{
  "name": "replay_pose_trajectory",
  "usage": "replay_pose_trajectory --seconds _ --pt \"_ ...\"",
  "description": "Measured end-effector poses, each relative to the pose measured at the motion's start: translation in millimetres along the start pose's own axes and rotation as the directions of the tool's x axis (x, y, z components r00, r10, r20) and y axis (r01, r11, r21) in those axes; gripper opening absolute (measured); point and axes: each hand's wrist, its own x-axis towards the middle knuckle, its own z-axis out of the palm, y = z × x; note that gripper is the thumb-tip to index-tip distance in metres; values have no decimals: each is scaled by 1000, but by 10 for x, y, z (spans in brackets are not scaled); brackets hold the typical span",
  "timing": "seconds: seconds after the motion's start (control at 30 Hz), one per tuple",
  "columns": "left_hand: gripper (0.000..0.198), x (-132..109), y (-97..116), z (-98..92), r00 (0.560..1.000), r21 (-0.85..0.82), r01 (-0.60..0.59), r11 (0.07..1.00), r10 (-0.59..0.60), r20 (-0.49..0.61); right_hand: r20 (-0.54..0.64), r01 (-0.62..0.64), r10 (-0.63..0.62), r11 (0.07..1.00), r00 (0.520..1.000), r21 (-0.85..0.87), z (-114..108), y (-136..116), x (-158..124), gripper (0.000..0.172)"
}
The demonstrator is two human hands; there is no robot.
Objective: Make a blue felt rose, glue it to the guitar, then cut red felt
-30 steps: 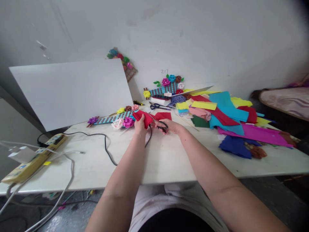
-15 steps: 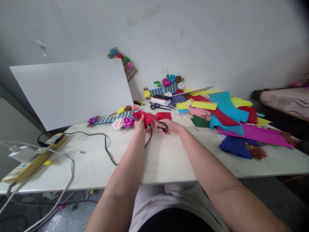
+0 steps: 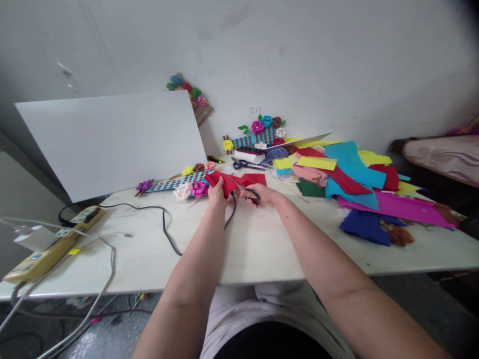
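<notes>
My left hand (image 3: 217, 195) pinches a folded piece of red felt (image 3: 224, 182) above the white table (image 3: 254, 244). My right hand (image 3: 262, 195) is closed on black-handled scissors (image 3: 250, 194), whose blades reach into the red felt. More red felt (image 3: 253, 179) lies just behind the scissors. A black cable (image 3: 164, 224) runs under my left wrist.
A heap of coloured felt sheets (image 3: 355, 184) covers the table's right side. Woven strips with felt flowers (image 3: 175, 183) lie to the left of my hands, blue scissors (image 3: 245, 164) behind. A white board (image 3: 112, 142) leans at the left. A power strip (image 3: 48, 247) sits near the left edge.
</notes>
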Motion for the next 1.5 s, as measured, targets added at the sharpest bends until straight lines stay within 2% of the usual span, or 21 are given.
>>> replay_pose_trajectory --seconds 0.47,0.73,0.97,1.3,1.5 --pt "8 -25 14 15 999 17 45 999 -45 -25 -6 -11 12 1000 1000 15 18 -50 -47 27" --pt "10 5 -12 4 999 2 42 999 -42 -5 38 54 -54 999 998 6 -11 18 -17 35" --pt "10 -15 -27 10 999 -5 48 999 -48 14 57 51 -51 999 997 8 -27 55 4 41" --pt "14 -83 -31 26 999 20 37 999 -37 33 9 20 -20 1000 1000 10 -4 53 25 40" --pt "6 -104 -13 36 999 0 40 999 -40 36 -18 4 -4 1000 1000 25 22 9 10 36"
